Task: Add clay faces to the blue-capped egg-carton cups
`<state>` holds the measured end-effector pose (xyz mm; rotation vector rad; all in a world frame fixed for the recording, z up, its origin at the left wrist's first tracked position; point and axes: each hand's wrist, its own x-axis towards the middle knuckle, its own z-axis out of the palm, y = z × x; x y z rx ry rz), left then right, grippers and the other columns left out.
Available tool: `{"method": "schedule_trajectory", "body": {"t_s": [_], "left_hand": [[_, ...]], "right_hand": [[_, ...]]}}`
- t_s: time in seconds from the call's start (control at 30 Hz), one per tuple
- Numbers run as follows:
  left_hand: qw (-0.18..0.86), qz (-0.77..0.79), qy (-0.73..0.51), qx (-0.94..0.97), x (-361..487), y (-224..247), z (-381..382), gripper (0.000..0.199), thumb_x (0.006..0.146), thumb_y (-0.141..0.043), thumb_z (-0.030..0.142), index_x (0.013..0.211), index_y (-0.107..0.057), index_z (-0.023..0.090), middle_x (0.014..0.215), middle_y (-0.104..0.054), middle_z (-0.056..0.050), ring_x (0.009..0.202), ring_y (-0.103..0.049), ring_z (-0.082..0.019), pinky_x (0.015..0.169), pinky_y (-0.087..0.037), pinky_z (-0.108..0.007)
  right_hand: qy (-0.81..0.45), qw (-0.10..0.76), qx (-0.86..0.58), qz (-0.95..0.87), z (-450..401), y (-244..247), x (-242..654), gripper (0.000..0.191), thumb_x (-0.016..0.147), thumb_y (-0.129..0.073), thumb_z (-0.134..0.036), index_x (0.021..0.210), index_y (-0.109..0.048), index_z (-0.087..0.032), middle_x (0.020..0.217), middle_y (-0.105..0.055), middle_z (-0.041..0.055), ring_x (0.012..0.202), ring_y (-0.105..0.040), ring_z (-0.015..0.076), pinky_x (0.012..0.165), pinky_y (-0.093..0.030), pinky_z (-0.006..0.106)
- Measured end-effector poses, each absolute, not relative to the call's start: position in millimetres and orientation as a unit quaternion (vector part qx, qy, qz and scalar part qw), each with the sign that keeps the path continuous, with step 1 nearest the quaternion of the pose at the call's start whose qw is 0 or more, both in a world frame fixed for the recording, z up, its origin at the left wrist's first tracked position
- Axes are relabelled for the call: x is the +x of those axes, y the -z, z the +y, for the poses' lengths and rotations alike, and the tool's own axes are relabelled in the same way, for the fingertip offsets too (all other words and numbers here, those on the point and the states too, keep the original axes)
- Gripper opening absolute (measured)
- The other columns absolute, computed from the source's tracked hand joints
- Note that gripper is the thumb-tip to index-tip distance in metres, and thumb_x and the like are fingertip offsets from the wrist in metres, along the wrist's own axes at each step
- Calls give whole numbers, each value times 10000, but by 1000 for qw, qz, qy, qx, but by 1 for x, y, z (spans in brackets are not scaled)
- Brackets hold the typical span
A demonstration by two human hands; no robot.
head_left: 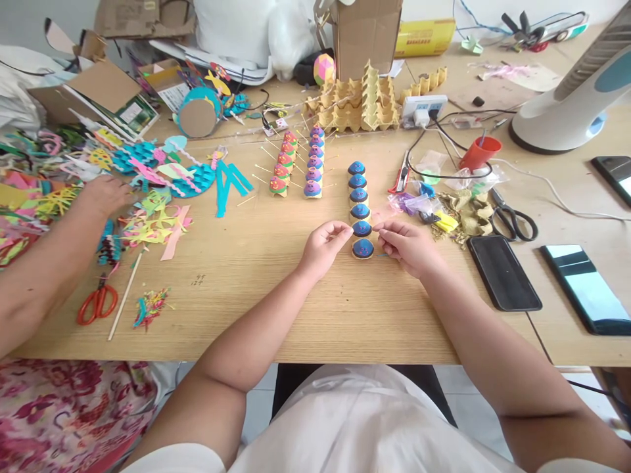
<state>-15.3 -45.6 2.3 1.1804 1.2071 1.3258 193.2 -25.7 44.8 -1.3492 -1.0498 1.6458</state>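
A row of blue-painted egg-carton cups point(359, 195) with dark rims stands lengthwise before me. My left hand point(326, 248) is closed, its thumb and fingertips pinched at the left edge of the second-nearest cup. On the other side, my right hand point(405, 247) is also closed, thumb and forefinger pinched beside the same cup. Whatever its fingers hold is too small to make out. Farther back to the left stand a purple egg-carton strip point(314, 172) and a red-and-green one point(282, 172), with thin yellow-tipped sticks poking out sideways.
Scissors point(515, 220), two phones point(505, 272), plastic bags and a red cup point(480, 152) lie to the right, near a white fan point(566, 105). Egg cartons point(340, 108) stand behind. At left, a co-worker's arm point(54, 243) reaches over paper scraps and orange-handled scissors point(97, 303).
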Motion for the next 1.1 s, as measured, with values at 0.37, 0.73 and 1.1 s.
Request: {"method": "schedule_trajectory", "body": {"t_s": [0.37, 0.73, 1.1], "left_hand": [[338, 556, -491, 579, -19, -6, -47, 227, 954, -700, 420, 891, -749, 208, 894, -783, -30, 842, -670, -160, 806, -482, -280], [305, 570, -430, 630, -17, -10, -52, 204, 991, -656, 369, 843, -684, 231, 817, -736, -2, 772, -653, -163, 747, -452, -280], [399, 522, -548, 518, -14, -13, -49, 295, 914, -786, 501, 947, -766, 208, 919, -793, -30, 851, -679, -150, 838, -536, -276]], "right_hand": [[-599, 292, -587, -460, -22, -43, 199, 193, 923, -743, -127, 1100, -817, -147, 585, -639, -14, 455, -484, 67, 421, -334, 181], [-610, 301, -544, -491, -24, -40, 196, 171, 844, -856, -271, 943, -766, -166, 560, -612, -28, 437, -445, 66, 412, -248, 213], [-710, 332, -424, -454, -32, -40, 189, 568, 609, -997, -567, 819, -637, -181, 587, -539, -67, 494, -387, 43, 451, -176, 226]]}}
